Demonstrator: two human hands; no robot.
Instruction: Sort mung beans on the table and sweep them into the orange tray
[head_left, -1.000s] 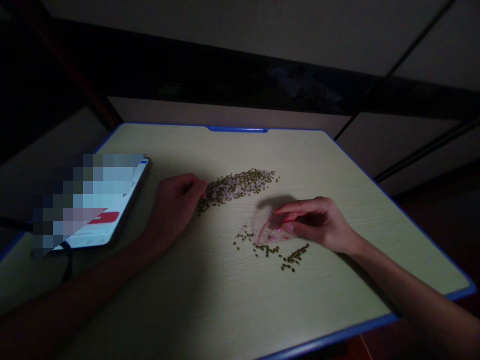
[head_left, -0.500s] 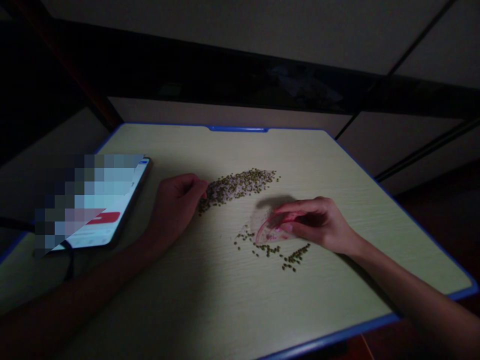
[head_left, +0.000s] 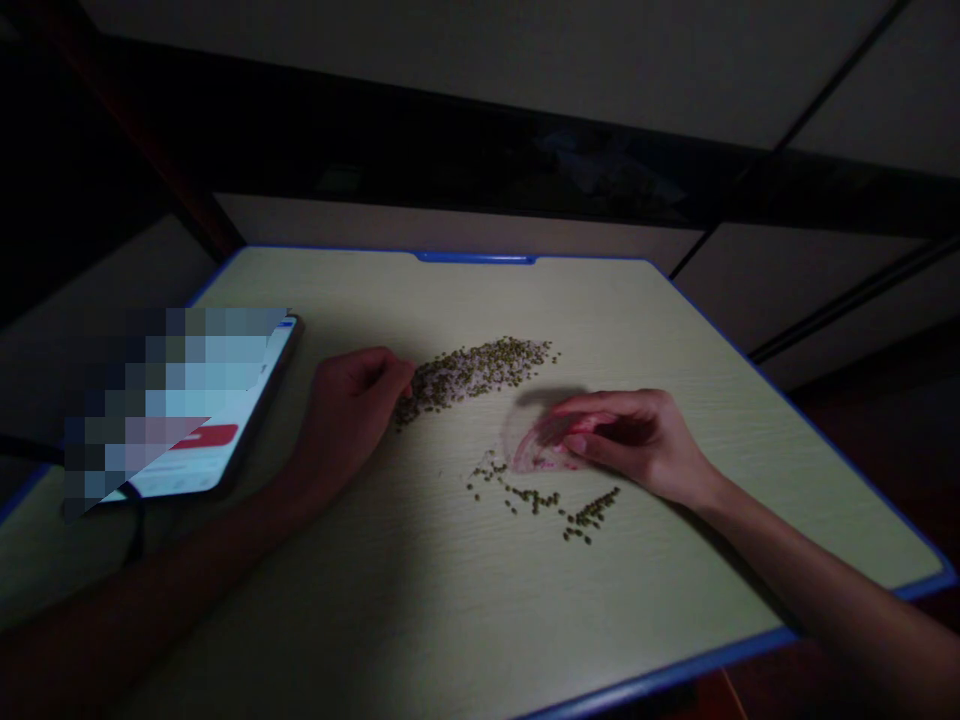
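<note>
My right hand [head_left: 630,440] pinches a see-through protractor [head_left: 534,452], half-round with pink markings, and tilts it just above the table. Below its curved edge lies a loose scatter of green beans [head_left: 536,497], like mung beans, with a few white grains at the left end. My left hand [head_left: 360,395] is closed, thumb against fingers, at the left end of a long heap of green beans and white rice-like grains [head_left: 480,372]. Whatever its fingertips may hold is too small to make out.
A phone or tablet [head_left: 206,465] with a lit screen, partly pixelated, lies on the left of the table, a dark cable beside it. The pale wood-grain table [head_left: 450,620] has a blue rim. Light cabinet panels [head_left: 465,215] stand behind it.
My right hand has drawn the protractor slightly up and away from the scattered beans, and its tilt differs. My left hand and the heap look the same.
</note>
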